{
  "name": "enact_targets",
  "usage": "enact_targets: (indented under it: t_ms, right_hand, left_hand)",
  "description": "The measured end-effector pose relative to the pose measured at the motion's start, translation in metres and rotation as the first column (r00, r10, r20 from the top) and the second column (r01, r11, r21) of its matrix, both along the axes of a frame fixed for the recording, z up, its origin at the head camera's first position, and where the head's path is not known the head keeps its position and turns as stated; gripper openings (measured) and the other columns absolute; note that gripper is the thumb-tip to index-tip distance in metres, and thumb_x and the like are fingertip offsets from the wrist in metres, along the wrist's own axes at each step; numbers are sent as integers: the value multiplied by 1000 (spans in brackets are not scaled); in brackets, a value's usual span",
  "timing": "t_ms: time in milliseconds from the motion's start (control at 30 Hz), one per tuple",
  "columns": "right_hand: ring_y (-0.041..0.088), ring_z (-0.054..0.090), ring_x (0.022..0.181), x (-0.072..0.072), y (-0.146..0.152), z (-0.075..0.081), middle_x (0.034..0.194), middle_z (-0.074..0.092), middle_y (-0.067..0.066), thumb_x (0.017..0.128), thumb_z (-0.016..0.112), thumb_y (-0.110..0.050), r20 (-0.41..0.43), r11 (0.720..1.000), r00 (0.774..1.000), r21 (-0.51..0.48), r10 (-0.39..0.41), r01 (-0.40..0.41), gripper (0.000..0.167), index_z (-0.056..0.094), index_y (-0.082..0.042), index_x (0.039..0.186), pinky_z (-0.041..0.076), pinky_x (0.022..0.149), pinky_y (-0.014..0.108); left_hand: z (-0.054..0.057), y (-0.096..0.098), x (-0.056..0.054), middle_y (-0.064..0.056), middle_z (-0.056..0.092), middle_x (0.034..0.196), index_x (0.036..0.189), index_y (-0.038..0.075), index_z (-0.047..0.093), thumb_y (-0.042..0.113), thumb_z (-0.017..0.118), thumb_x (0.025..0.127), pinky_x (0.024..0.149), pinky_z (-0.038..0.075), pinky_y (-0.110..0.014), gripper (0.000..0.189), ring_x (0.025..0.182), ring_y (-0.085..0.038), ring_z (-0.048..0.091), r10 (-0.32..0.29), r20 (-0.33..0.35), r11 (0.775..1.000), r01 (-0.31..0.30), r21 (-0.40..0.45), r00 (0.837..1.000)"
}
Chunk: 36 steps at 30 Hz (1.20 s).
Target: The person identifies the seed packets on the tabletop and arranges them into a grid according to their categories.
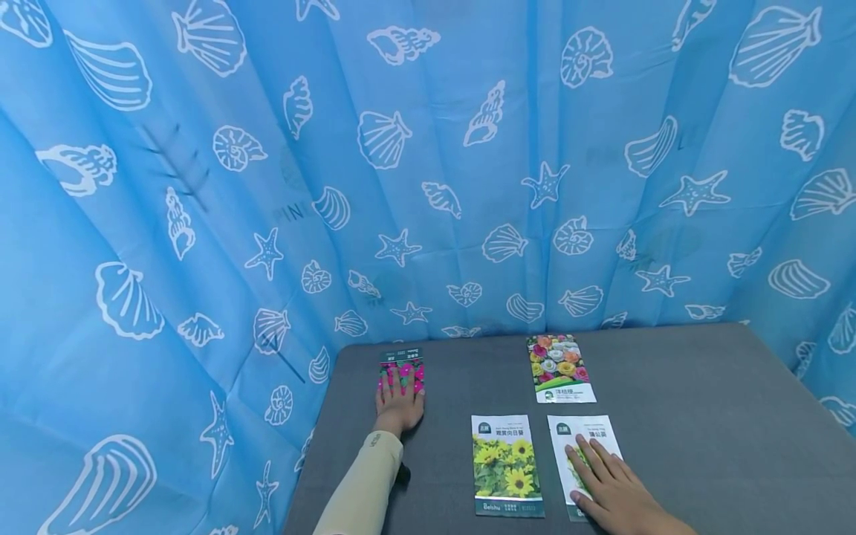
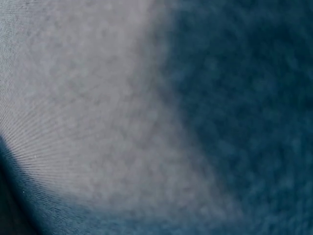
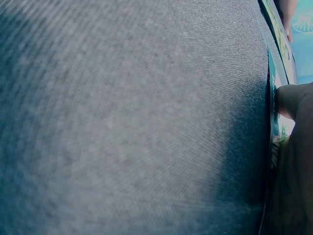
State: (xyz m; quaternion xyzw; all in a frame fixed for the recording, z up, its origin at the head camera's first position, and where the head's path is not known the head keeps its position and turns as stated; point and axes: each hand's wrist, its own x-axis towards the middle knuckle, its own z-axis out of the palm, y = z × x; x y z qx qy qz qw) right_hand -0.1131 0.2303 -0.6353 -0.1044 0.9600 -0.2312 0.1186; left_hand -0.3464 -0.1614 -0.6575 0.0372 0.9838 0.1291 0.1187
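Observation:
My left hand rests, fingers extended, on a seed packet with pink flowers at the table's far left; the hand covers its lower part. Over a white seed packet at the near right lies my right hand, its fingers spread and hiding much of the picture. To the left of that hand is a packet with yellow sunflowers. A packet with mixed-colour blooms lies farther back. In the right wrist view, the thumb touches the packet at the right edge.
All the packets lie on a dark grey cloth-covered table. Behind it and along the left hangs a blue curtain with white shell and starfish prints. The left wrist view shows only blurred grey cloth and dark shadow.

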Motion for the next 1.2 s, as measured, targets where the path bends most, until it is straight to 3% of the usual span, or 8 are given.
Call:
enact_targets:
  t_ms: [267,567,600,800,833,1200]
  right_hand:
    - [54,22,158,0,0,-2,173,27,25,105,57,-56,-6,1000,1000,3,6,-6,79,40,-5,163,16,121,79]
    - [54,23,158,0,2,-5,173,28,25,105,56,-56,-25,1000,1000,-3,6,-6,79,40,-5,163,16,121,79]
    - [54,22,157,0,2,-6,173,28,26,105,56,-56,-23,1000,1000,-28,4,-4,79,40,-5,163,9,124,78]
    - [54,20,156,-1,6,-13,172,28,27,105,55,-58,-28,997,1000,-76,-2,0,80,39,-6,163,4,123,79]
    - [54,22,156,-1,6,-13,172,29,27,105,54,-59,-38,998,999,-57,0,-3,80,40,-6,163,12,121,80]
    - [52,24,157,0,1,-3,173,29,24,104,58,-57,-27,1000,1000,2,-3,3,80,40,-6,163,17,122,78]
  left_hand:
    - [7,5,4,-15,-3,180,173,26,11,51,29,114,131,3,-68,67,165,-45,-10,0,13,1000,0,17,1000]
    - [5,10,1,-15,-2,181,173,28,9,54,26,113,131,4,-67,68,165,-44,-8,-10,6,1000,10,-9,1000]
    - [5,10,1,-15,-2,181,173,28,9,54,27,113,131,4,-67,68,165,-44,-7,-12,5,1000,12,-7,1000]
    - [5,11,1,-16,0,180,173,27,11,54,28,113,131,5,-67,68,165,-45,-4,-23,-9,1000,23,-6,1000]
    - [4,11,0,-16,0,180,173,27,11,54,28,113,131,5,-67,68,165,-45,-4,-25,-8,1000,24,-9,1000]
    - [-1,15,-2,-14,-2,181,173,29,8,56,27,113,131,3,-66,69,166,-44,-8,-26,-2,999,26,-22,1000]
